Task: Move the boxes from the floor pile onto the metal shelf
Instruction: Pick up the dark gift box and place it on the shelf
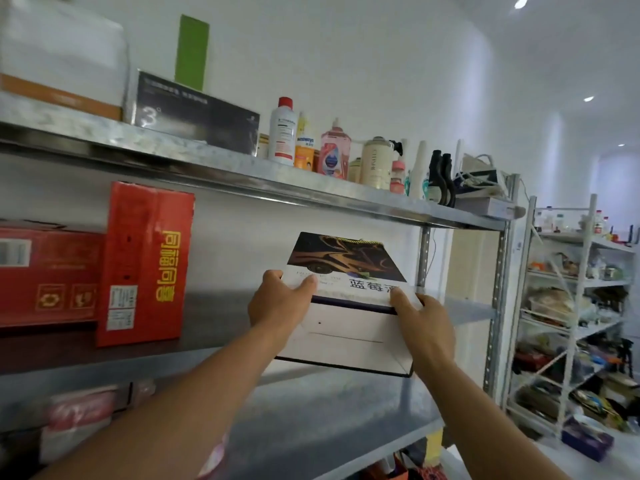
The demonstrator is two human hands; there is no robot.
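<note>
The task is partway through, by my judgement. A tall red box [145, 265] already stands upright on the middle level of the metal shelf [467, 310], with a flat red box [45, 275] touching its left side. Whether those two came from the floor pile cannot be told. Well to the right of the tall red box, a white box [346, 327] with a dark printed lid is held at the front lip of the same level, its near edge out past the lip. Whether its far edge rests on the metal is unclear. The left hand [280, 306] grips its left side and the right hand [426, 323] its right side, each with the thumb over the lid. It has yet to be slid in and released. The floor pile is out of view, so how many boxes remain is unknown.
</note>
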